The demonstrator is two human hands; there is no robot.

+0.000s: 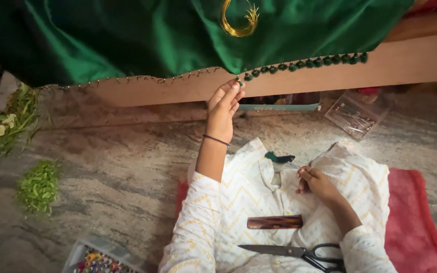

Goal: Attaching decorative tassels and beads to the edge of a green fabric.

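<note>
cloth: glossy green satin fabric (142,35), draped over wooden ledge
hem: small green tassels (304,63) in row, hanging

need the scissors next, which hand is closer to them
Right. The right hand rests on the lap just above the scissors; the left hand is raised far off at the green cloth's beaded edge.

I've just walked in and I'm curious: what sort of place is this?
Probably a home sewing spot on a stone floor: green cloth edged with tassels, scissors on the lap, and a box of coloured threads.
</note>
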